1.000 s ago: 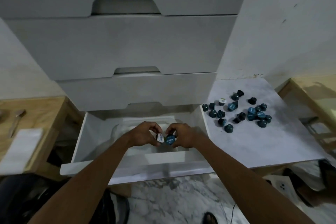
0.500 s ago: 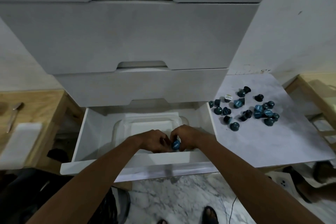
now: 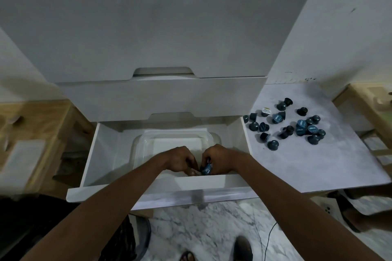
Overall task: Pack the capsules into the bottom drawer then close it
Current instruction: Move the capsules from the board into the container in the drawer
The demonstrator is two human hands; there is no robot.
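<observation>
The white bottom drawer (image 3: 101, 154) stands pulled open under two closed drawers. A clear plastic container (image 3: 176, 137) lies inside it. Both my hands are low in the drawer near its front wall, knuckles almost touching. My right hand (image 3: 220, 158) is shut on a blue capsule (image 3: 206, 169). My left hand (image 3: 180, 160) is curled with its fingers closed; whatever it holds is hidden. Several dark blue capsules (image 3: 284, 125) lie scattered on the marble-look board to the right, one with a white lid (image 3: 266, 110).
The marble-look board (image 3: 318, 165) sits right of the drawer, against a white wall. A wooden surface (image 3: 31, 129) with a white pad lies to the left, another wooden piece (image 3: 369, 108) at far right. Marble floor and my feet show below.
Both hands have sunk lower into the drawer, toward its front wall. The white-lidded capsule seen in my left hand earlier is now hidden. The view has shifted closer.
</observation>
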